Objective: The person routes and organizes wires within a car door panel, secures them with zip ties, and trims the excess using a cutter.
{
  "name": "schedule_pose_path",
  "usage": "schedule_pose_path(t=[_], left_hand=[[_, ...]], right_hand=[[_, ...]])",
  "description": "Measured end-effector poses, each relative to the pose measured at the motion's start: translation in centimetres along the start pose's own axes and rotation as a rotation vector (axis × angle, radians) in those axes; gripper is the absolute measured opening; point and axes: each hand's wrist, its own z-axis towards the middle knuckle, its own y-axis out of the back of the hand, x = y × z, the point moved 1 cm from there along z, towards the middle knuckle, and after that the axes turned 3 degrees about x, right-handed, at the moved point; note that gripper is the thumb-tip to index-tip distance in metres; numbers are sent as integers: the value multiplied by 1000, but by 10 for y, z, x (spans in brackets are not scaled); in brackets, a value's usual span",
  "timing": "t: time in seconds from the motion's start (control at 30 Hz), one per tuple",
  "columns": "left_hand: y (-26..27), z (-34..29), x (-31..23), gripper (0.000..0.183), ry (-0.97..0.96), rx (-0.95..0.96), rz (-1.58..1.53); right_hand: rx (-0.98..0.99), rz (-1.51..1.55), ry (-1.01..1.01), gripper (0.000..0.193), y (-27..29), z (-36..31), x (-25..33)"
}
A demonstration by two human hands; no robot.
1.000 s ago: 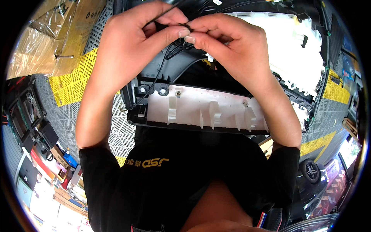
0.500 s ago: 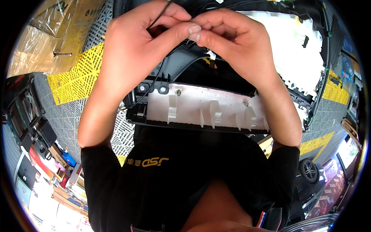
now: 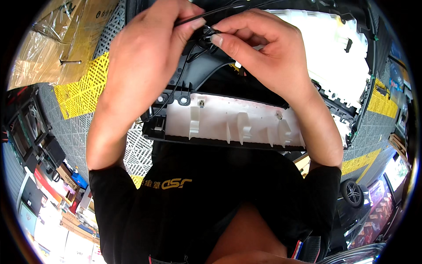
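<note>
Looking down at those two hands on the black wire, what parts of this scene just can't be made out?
Head view:
- Where the black wire ends: cut off by the top edge.
- What the fingertips pinch: hidden by both hands and too small.
- The panel top: covered by the left hand and right hand.
- Shelf items at lower left: blurred by the rim.

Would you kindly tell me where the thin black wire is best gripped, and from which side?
Grip the wire on its free stretch above the panel, pinching from both sides with fingertips, as the left hand and right hand do. Lower down it runs tight against the panel, leaving little room.
</note>
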Motion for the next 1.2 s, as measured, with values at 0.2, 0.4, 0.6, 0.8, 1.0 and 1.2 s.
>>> schedule_pose_path(t=[0.2,0.4,0.6,0.8,1.0,1.2], left_hand=[[21,-11,19,12,-20,-79,288],[31,-27,55,17,11,-229,348],[29,-35,62,13,117,-211,83],[38,-21,32,17,-231,-272,259],[15,2,-23,24,-533,12,377],[-19,18,-3,28,-667,-27,364]], right_hand=[[-30,-118,114,11,-5,2,3],[-112,-512,355,12,-13,0,5],[-22,-282,178,21,0,-1,8],[96,-163,175,20,64,-5,27],[227,-789,174,11,47,-20,30],[123,-878,242,13,34,-19,19]])
